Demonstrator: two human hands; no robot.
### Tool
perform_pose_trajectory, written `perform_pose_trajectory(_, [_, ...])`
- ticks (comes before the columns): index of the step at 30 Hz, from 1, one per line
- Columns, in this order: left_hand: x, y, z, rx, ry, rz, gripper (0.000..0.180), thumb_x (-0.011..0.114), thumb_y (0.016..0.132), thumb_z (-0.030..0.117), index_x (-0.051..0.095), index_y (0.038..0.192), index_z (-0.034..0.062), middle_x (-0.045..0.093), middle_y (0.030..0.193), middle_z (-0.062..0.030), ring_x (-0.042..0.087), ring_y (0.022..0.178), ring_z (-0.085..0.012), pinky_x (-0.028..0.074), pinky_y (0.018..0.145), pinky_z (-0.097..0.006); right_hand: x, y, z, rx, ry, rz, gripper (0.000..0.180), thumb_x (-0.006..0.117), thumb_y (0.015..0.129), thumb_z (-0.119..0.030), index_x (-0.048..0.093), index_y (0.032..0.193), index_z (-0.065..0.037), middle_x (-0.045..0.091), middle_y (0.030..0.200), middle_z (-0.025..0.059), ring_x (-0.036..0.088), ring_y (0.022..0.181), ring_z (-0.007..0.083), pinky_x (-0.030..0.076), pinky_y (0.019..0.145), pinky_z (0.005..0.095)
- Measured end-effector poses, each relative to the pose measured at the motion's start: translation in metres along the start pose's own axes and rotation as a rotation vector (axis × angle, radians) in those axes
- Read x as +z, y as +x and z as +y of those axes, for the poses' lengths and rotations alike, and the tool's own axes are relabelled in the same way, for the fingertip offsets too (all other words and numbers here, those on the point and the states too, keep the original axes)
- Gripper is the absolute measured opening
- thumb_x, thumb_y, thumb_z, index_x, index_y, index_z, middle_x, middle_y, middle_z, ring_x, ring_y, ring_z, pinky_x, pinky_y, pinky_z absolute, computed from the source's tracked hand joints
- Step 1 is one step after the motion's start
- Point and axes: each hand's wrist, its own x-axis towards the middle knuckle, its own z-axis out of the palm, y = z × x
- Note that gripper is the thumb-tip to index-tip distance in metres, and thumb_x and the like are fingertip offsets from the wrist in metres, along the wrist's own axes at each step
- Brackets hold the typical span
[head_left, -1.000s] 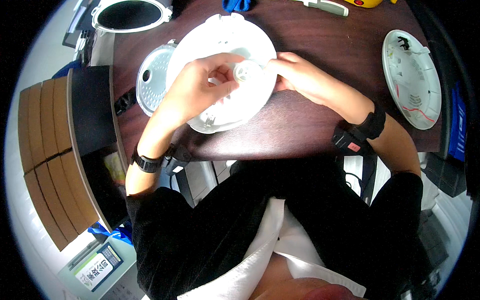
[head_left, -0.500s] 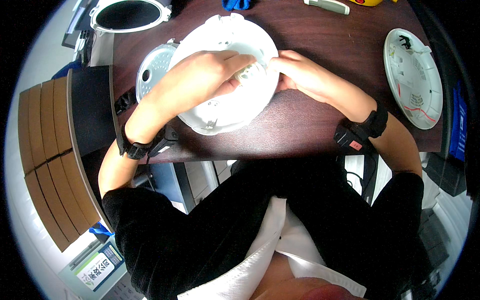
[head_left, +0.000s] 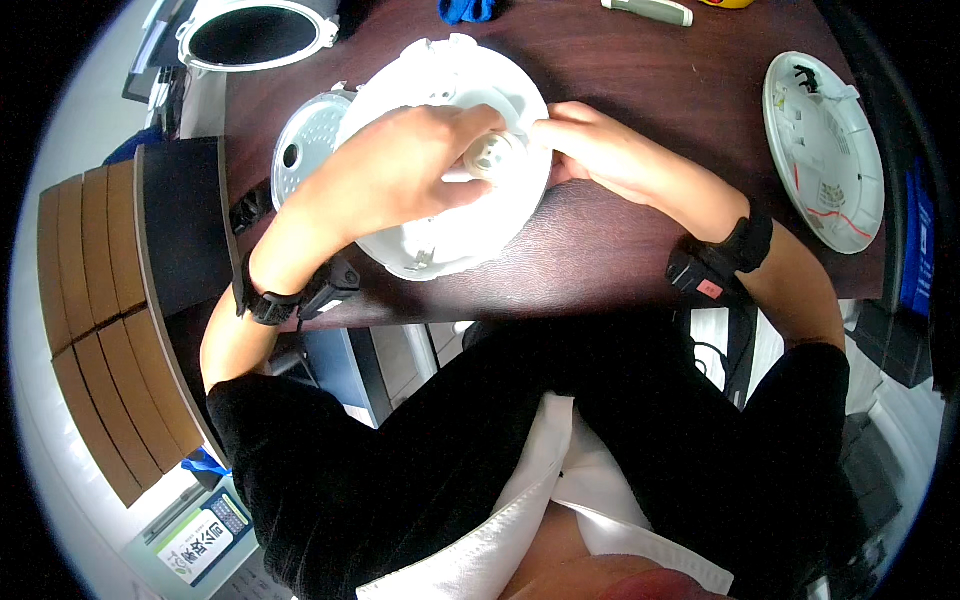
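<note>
A white round plastic housing [head_left: 455,235], like a shallow bowl, is tilted over the table in front of me. My right hand [head_left: 585,150] pinches its right rim between thumb and fingers. Reaching across from the left, my left hand [head_left: 430,155] is inside the housing, its thumb and forefinger spread on either side of a small round white fitting [head_left: 495,157]. Whether the fingertips touch the fitting is hard to tell. Behind the left hand, partly hidden, lies a pale round cover with small holes [head_left: 300,140].
On the right lies a white oval shell [head_left: 825,155] with a red wire. A white-rimmed dark round part [head_left: 258,38] stands at the back left. Along the back are a blue item [head_left: 466,10] and a grey-green handle [head_left: 650,10]. Brown boxes [head_left: 95,250] stand left of the table.
My left thumb and forefinger have moved apart, and more of the small round fitting shows. The housing has shifted slightly toward me; my right hand keeps its hold on the rim.
</note>
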Motion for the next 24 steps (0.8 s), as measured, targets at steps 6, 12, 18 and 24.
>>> perform_pose_trajectory(6, [0.001, 0.002, 0.007, -0.001, 0.086, -0.014, 0.036, 0.068, 0.077, 0.017, 0.056, 0.108, 0.0034, 0.063, 0.074, -0.0146, 0.065, 0.069, -0.0278, 0.050, 0.063, -0.034, 0.002, 0.000, 0.004, -0.010, -0.015, 0.038, 0.038, 0.048, 0.090, -0.023, 0.053, 0.111, 0.008, 0.063, 0.101, 0.0144, 0.063, 0.090, 0.0207, 0.053, 0.081, 0.0353])
perform_pose_trajectory(12, [0.013, -0.004, 0.004, 0.049, 0.281, 0.064, 0.036, 0.067, 0.079, 0.022, 0.054, 0.106, 0.0039, 0.065, 0.075, -0.0126, 0.067, 0.067, -0.0249, 0.052, 0.058, -0.033, 0.004, 0.000, 0.000, 0.040, -0.053, 0.081, 0.035, 0.047, 0.089, -0.020, 0.054, 0.110, 0.007, 0.063, 0.101, 0.0140, 0.064, 0.087, 0.0200, 0.053, 0.080, 0.0342])
perform_pose_trajectory(18, [0.021, -0.005, 0.012, 0.004, 0.311, 0.120, 0.042, 0.068, 0.076, 0.022, 0.050, 0.112, 0.0071, 0.064, 0.084, -0.0125, 0.065, 0.077, -0.0287, 0.052, 0.065, -0.036, 0.002, 0.001, 0.003, 0.026, -0.031, 0.069, 0.036, 0.048, 0.090, -0.018, 0.050, 0.114, 0.009, 0.062, 0.103, 0.0155, 0.063, 0.089, 0.0210, 0.053, 0.081, 0.0338])
perform_pose_trajectory(24, [0.014, -0.011, 0.005, -0.088, 0.031, 0.095, 0.048, 0.070, 0.074, 0.018, 0.054, 0.119, 0.0090, 0.063, 0.085, -0.0137, 0.063, 0.077, -0.0262, 0.049, 0.070, -0.036, -0.001, 0.001, 0.001, 0.060, 0.009, 0.054, 0.039, 0.050, 0.090, -0.019, 0.047, 0.116, 0.010, 0.060, 0.107, 0.0171, 0.062, 0.093, 0.0221, 0.053, 0.083, 0.0353])
